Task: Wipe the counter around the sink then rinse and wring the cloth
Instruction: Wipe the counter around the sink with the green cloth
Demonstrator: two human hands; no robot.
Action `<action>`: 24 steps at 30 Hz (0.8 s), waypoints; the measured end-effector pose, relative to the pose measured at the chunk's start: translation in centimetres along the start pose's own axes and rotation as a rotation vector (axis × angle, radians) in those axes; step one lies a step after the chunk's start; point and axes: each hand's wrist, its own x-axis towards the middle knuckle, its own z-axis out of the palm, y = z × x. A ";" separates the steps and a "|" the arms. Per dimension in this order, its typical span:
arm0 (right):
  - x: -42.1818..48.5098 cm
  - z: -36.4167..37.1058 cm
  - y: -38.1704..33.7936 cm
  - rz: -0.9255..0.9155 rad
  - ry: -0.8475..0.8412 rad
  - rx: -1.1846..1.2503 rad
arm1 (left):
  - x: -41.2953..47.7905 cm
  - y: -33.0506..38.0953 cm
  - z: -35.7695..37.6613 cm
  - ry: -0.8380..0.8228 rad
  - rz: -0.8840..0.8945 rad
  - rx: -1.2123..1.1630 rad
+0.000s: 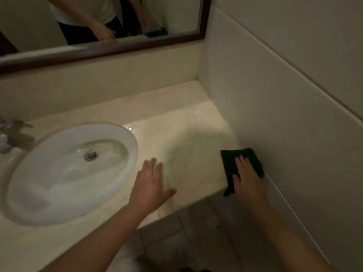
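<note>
Both hands lie flat-fingered on the counter [182, 122]; right hand [247, 178] presses the cloth [228, 160]; left hand [150, 185] bare.

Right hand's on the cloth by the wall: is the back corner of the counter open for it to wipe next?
Probably yes. The counter behind the cloth looks bare, and the right hand has nothing ahead of it.

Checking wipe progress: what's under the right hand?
The dark cloth lies flat under the right hand, on the counter by the side wall, one corner overhanging the front edge. The counter beneath the cloth is covered.
</note>
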 end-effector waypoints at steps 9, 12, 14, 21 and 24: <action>10.3 3.0 -0.2 -0.049 -0.145 -0.255 | 2.2 -2.8 3.5 -0.143 -0.051 0.212; 14.8 4.3 -3.5 -0.082 -0.139 -0.270 | 2.4 -3.1 4.1 -0.127 -0.045 0.210; 16.9 5.7 -6.4 -0.206 -0.145 -0.300 | 2.4 -3.3 4.2 -0.116 -0.039 0.218; 15.1 8.0 -11.2 -0.811 -0.354 -0.400 | 2.3 -3.2 3.9 -0.151 -0.039 0.211; 14.4 6.7 -8.6 -0.915 -0.387 -0.417 | 2.3 -3.2 3.6 -0.146 -0.041 0.183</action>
